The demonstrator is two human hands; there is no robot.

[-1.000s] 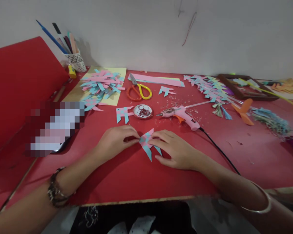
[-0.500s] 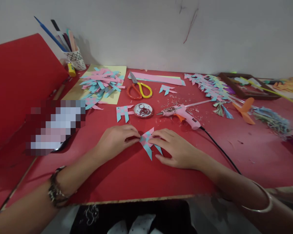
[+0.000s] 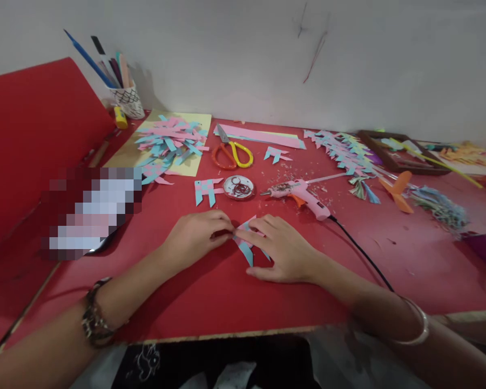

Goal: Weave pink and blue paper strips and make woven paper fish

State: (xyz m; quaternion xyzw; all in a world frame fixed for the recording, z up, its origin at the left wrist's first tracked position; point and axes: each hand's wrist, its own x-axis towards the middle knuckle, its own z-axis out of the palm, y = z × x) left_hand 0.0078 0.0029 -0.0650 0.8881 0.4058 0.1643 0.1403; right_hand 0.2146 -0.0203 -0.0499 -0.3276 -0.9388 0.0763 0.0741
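A woven paper fish [image 3: 245,249] of pink and light-blue strips lies on the red table in front of me. My left hand [image 3: 202,232] pinches its left tip between thumb and fingers. My right hand [image 3: 281,246] rests over its right part with fingers apart, the index stretched across to the left tip and the thumb out on the table; it hides much of the weave. Just beyond the hands are a finished-looking paper fish [image 3: 205,192], a small round dish [image 3: 238,188] with dark red rings or thread, and a pink glue gun [image 3: 297,193].
Red-and-yellow scissors [image 3: 231,154] lie behind the dish. A heap of paper strips [image 3: 172,138] sits on yellow paper at the back left, near a pen cup [image 3: 128,102] and a blurred-out phone [image 3: 97,210]. The glue gun's black cord [image 3: 360,248] runs toward the front right.
My right hand has slid left over the paper fish, its index finger now reaching the left tip by my left fingers. The view has shifted slightly.
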